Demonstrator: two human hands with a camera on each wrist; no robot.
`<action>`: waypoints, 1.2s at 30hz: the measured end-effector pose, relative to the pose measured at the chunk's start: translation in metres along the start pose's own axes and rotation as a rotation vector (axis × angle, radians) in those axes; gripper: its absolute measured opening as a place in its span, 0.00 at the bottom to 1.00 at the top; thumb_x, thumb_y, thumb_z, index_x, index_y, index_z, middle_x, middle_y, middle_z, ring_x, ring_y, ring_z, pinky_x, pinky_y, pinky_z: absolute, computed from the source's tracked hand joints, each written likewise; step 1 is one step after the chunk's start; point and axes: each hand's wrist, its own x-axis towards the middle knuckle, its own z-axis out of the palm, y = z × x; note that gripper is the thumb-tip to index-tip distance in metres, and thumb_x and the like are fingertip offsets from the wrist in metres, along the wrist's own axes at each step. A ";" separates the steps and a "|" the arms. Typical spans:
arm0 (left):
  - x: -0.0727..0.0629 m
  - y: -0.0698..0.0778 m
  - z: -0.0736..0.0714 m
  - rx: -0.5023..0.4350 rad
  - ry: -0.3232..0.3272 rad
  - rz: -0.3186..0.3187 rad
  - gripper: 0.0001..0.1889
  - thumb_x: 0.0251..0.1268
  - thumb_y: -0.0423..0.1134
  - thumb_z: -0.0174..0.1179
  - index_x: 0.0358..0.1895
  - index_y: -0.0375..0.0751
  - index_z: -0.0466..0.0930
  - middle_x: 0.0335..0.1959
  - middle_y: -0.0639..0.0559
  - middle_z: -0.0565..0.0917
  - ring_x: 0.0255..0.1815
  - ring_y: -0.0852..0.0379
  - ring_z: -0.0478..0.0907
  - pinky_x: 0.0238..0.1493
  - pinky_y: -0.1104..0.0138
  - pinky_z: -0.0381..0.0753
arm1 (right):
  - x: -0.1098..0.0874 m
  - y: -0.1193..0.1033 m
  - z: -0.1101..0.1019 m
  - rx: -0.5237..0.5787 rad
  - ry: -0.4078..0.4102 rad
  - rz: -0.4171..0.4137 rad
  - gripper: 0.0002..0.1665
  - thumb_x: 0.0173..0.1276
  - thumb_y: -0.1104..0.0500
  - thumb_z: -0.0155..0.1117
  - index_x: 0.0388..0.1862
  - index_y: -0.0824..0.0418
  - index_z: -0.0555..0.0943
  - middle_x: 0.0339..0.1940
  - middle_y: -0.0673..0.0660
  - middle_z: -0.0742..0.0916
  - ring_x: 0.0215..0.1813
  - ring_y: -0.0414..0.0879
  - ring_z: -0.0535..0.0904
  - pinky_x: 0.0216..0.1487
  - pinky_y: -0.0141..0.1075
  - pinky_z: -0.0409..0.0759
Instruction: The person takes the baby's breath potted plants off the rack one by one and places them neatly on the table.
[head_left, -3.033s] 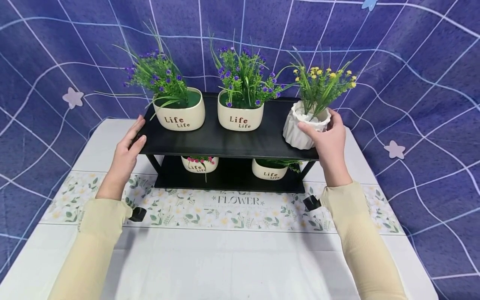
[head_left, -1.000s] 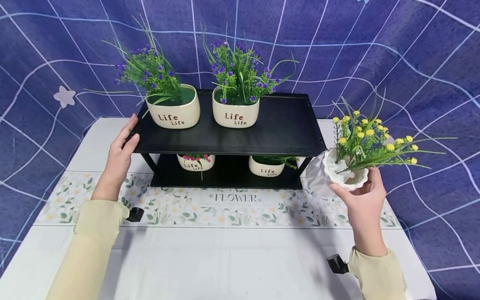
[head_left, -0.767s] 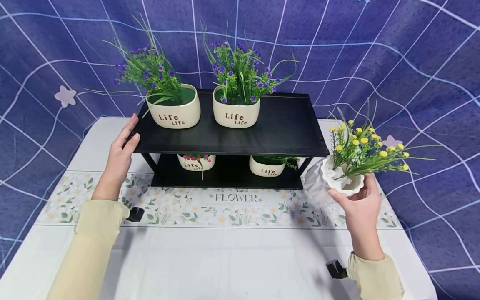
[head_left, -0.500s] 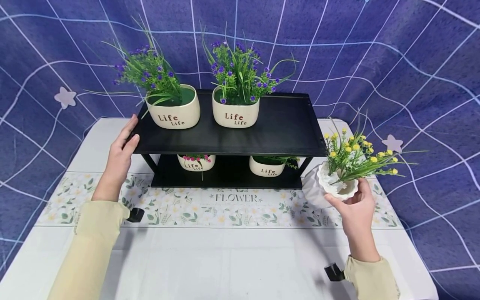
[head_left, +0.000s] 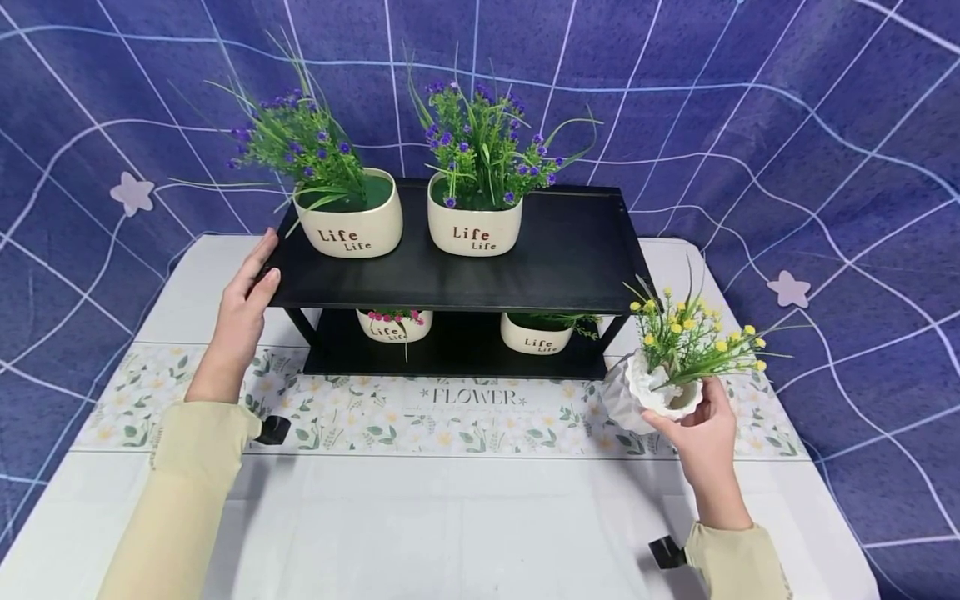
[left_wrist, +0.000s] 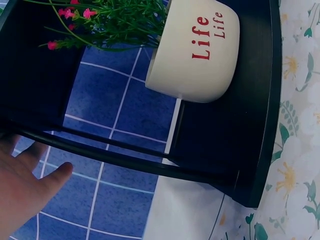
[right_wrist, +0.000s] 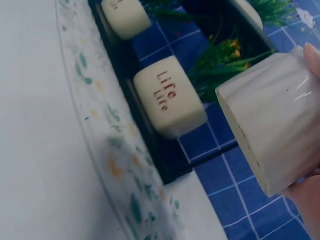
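Observation:
Off the right front corner of the black two-tier shelf (head_left: 581, 250), my right hand (head_left: 705, 437) grips a white ribbed flowerpot (head_left: 626, 400) with yellow flowers. The pot is tilted, its mouth leaning right, and the right wrist view shows its underside off the table. At the shelf's left end, my left hand (head_left: 240, 312) rests its fingers against the upper tier's edge, thumb spread apart. Two cream "Life" pots, a left one (head_left: 352, 232) and a middle one (head_left: 476, 232), stand on the upper tier with purple flowers.
On the lower tier are a cream pot with pink flowers (left_wrist: 200, 55) and another cream pot (right_wrist: 170, 97) with greenery. A flower-printed runner (head_left: 472, 429) crosses the white table (head_left: 465, 525) in front of the shelf. A blue grid-patterned cloth (head_left: 675, 50) hangs behind and at the sides.
The white flowerpot has left the upper tier's right end in my right hand, gone out to the right, then come lower and slightly back left, tilted. My left hand stays at the shelf.

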 end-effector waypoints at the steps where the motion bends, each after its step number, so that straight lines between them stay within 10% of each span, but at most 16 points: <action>1: 0.000 0.000 0.000 0.000 0.001 -0.001 0.28 0.78 0.40 0.43 0.76 0.42 0.53 0.80 0.52 0.50 0.81 0.61 0.43 0.67 0.88 0.51 | 0.000 0.002 -0.001 -0.007 -0.002 0.009 0.47 0.40 0.89 0.63 0.58 0.55 0.73 0.48 0.51 0.80 0.42 0.35 0.80 0.38 0.21 0.80; 36: -0.001 0.000 0.000 -0.020 0.004 0.016 0.28 0.77 0.41 0.44 0.76 0.42 0.54 0.80 0.54 0.51 0.80 0.62 0.44 0.68 0.87 0.51 | 0.000 0.045 -0.017 -0.217 -0.069 0.107 0.45 0.45 0.81 0.71 0.56 0.48 0.70 0.47 0.46 0.77 0.36 0.33 0.73 0.30 0.20 0.74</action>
